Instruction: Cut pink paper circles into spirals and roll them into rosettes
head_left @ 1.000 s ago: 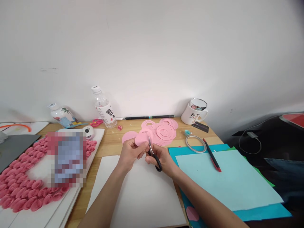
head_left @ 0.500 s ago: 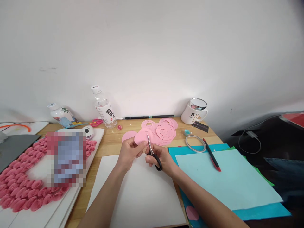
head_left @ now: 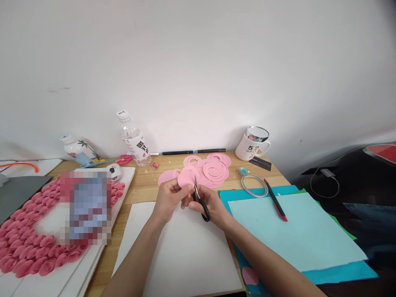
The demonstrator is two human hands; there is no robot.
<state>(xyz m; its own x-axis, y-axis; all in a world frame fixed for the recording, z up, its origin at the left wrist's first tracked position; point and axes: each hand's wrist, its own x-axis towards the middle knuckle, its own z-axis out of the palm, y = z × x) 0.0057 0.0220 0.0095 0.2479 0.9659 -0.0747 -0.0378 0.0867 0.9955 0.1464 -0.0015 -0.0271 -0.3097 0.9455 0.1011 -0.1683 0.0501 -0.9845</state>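
My left hand (head_left: 169,199) pinches a round piece of pink paper (head_left: 186,176) between thumb and fingers. In my right hand (head_left: 209,203) are black-handled scissors (head_left: 202,206), their blades pointing up at the right edge of that paper. Whether the blades are apart is too small to tell. Just behind the hands lies a pile of pink paper circles and spirals (head_left: 216,171). Below both hands is a white sheet (head_left: 185,255) on the wooden table.
Paper roses (head_left: 23,247) cover a board at left, partly blurred. A water bottle (head_left: 134,142), a small bottle (head_left: 77,150) and a mug (head_left: 252,144) stand by the wall. At right, a tape roll (head_left: 254,185) and pen (head_left: 275,200) lie by light blue paper (head_left: 297,235).
The pink paper in my left hand has turned and shifted slightly right. The scissor blades now point more upright at its edge.
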